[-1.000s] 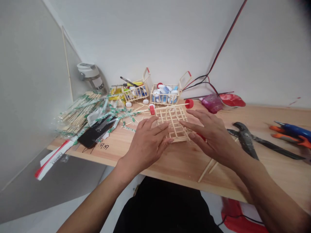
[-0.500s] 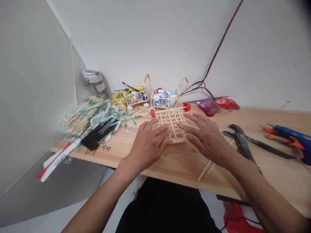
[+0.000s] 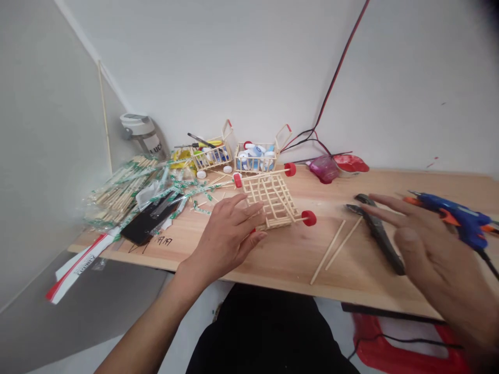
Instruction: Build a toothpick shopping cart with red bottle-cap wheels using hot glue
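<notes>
In front of me a small cart frame of thin wooden sticks [image 3: 273, 200] lies with its slatted grid facing up. Red bottle-cap wheels [image 3: 309, 218] sit on the ends of its axle sticks, one partly hidden by my fingers. My left hand [image 3: 230, 231] is at the frame's near left corner, fingers stretched out and thumb apart; whether they press on it I cannot tell. Well to the right, my right hand [image 3: 436, 249] hovers over black-handled pliers [image 3: 376, 231], fingers extended, slightly blurred, with nothing in it. The hand covers part of the pliers.
Two loose sticks [image 3: 327, 252] lie between frame and pliers. A blue glue gun [image 3: 460, 213] is at right. Two finished stick carts [image 3: 255, 158] with bottle caps stand behind. Packaged sticks [image 3: 125, 189], a black phone [image 3: 150, 218] and a lidded cup [image 3: 142, 135] are left.
My right hand has left the stick frame and moved right to above the pliers, uncovering a red wheel. My left hand stays at the frame's near left corner. The view has shifted slightly.
</notes>
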A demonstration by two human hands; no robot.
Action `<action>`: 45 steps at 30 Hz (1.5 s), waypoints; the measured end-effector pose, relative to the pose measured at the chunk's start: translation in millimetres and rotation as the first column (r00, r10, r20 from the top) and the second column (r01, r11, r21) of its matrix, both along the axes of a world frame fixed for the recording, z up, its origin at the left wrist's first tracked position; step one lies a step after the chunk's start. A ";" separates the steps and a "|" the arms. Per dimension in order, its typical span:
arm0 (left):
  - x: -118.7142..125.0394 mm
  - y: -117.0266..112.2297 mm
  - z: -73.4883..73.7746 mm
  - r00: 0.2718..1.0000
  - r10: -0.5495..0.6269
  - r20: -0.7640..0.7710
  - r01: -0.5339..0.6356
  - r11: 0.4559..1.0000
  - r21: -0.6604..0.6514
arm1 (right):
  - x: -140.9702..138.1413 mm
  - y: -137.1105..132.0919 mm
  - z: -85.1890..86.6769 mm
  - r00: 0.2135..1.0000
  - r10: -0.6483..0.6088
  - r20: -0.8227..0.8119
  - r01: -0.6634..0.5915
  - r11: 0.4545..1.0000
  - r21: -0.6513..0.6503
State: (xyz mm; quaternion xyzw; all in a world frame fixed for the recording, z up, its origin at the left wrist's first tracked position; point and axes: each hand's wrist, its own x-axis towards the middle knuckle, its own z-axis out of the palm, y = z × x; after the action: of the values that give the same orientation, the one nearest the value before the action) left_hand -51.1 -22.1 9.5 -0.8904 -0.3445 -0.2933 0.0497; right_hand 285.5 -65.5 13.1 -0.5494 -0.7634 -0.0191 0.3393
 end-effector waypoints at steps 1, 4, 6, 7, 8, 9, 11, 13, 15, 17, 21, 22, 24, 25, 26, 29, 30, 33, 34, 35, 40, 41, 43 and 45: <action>0.2 -0.7 0.5 1.000 0.005 -0.013 -0.005 1.000 -0.001 | -7.2 2.3 -2.3 0.998 0.050 0.050 -0.051 0.998 0.027; 0.3 -1.6 2.8 0.998 0.020 -0.054 -0.020 1.000 -0.005 | -33.3 14.5 -7.0 0.976 0.167 0.139 -0.179 0.981 0.076; 0.0 -1.2 4.0 0.996 0.024 -0.081 -0.025 1.000 -0.010 | -48.8 23.2 -7.6 0.959 0.215 0.183 -0.231 0.970 0.071; -0.3 -0.9 4.3 0.996 0.023 -0.090 -0.024 1.000 -0.011 | -54.9 26.9 -7.4 0.953 0.227 0.200 -0.244 0.967 0.068; -0.6 -0.6 4.4 0.995 0.020 -0.097 -0.022 1.000 -0.012 | -59.8 29.9 -7.2 0.949 0.233 0.214 -0.252 0.966 0.065; -0.9 -0.2 4.2 0.995 0.017 -0.102 -0.019 1.000 -0.014 | -63.4 32.3 -7.1 0.946 0.235 0.225 -0.255 0.965 0.063; -1.4 0.5 3.3 0.995 0.009 -0.103 -0.011 1.000 -0.014 | -67.6 35.2 -7.5 0.940 0.235 0.246 -0.257 0.965 0.058; -1.7 1.2 2.4 0.995 0.003 -0.100 -0.005 1.000 -0.019 | -69.2 36.4 -8.4 0.935 0.234 0.267 -0.256 0.965 0.051; -1.5 2.1 2.0 0.995 -0.005 -0.095 0.002 1.000 -0.027 | -69.9 36.7 -9.1 0.930 0.231 0.288 -0.254 0.966 0.048; -0.9 3.1 2.4 0.996 -0.010 -0.085 0.007 0.999 -0.031 | -70.7 36.8 -8.9 0.926 0.227 0.302 -0.253 0.966 0.049; 0.9 4.5 4.5 0.998 -0.021 -0.067 0.018 0.999 -0.038 | -72.8 38.0 -6.8 0.927 0.236 0.291 -0.258 0.965 0.041; 1.2 4.8 5.0 0.998 -0.024 -0.062 0.022 0.999 -0.042 | -73.0 38.5 -6.2 0.929 0.240 0.283 -0.261 0.965 0.038; 1.3 5.4 5.9 0.998 -0.033 -0.049 0.030 0.998 -0.052 | -72.8 39.9 -5.1 0.929 0.253 0.270 -0.269 0.963 0.023; 1.2 5.7 6.4 0.998 -0.038 -0.041 0.036 0.998 -0.059 | -72.5 40.9 -4.2 0.929 0.260 0.263 -0.274 0.962 0.014; 0.9 6.2 6.9 0.999 -0.044 -0.030 0.042 0.997 -0.065 | -72.2 42.0 -3.1 0.929 0.267 0.255 -0.277 0.961 0.006; 0.1 8.3 8.7 0.999 -0.053 0.013 0.054 0.996 -0.074 | -72.5 46.8 1.8 0.937 0.273 0.217 -0.279 0.960 -0.002; 0.0 9.2 9.2 0.999 -0.049 0.023 0.050 0.996 -0.073 | -73.2 48.9 3.7 0.942 0.268 0.201 -0.274 0.962 0.000; 0.6 12.7 9.3 1.000 -0.016 0.020 0.017 0.998 -0.063 | -76.5 56.3 7.1 0.949 0.265 0.170 -0.267 0.964 -0.013; 1.0 14.0 8.8 1.000 -0.002 0.011 0.003 0.998 -0.059 | -77.7 58.9 7.0 0.948 0.270 0.170 -0.272 0.962 -0.013; 1.4 15.2 8.0 1.000 0.010 0.002 -0.010 0.998 -0.056 | -78.7 61.6 6.2 0.944 0.277 0.178 -0.279 0.960 -0.012; 3.1 19.6 4.0 0.999 0.022 -0.030 -0.024 0.999 -0.043 | -79.9 69.9 -1.5 0.930 0.260 0.261 -0.261 0.965 -0.031; 3.3 20.1 3.9 0.999 0.020 -0.031 -0.021 0.999 -0.042 | -79.8 70.0 -2.3 0.929 0.246 0.276 -0.248 0.968 -0.030; 3.5 20.8 4.3 0.999 0.018 -0.032 -0.019 0.999 -0.042 | -79.9 69.1 -2.6 0.928 0.216 0.304 -0.222 0.975 -0.017; 3.9 21.2 5.2 0.999 0.017 -0.033 -0.018 0.999 -0.044 | -80.7 67.4 -1.5 0.923 0.194 0.334 -0.204 0.979 -0.005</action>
State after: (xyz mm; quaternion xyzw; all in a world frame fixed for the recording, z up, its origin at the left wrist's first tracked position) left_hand -47.2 -0.9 14.7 -0.8929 -0.3578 -0.2705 0.0381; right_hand 204.8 1.9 11.6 -0.4528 -0.8610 -0.0884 0.2141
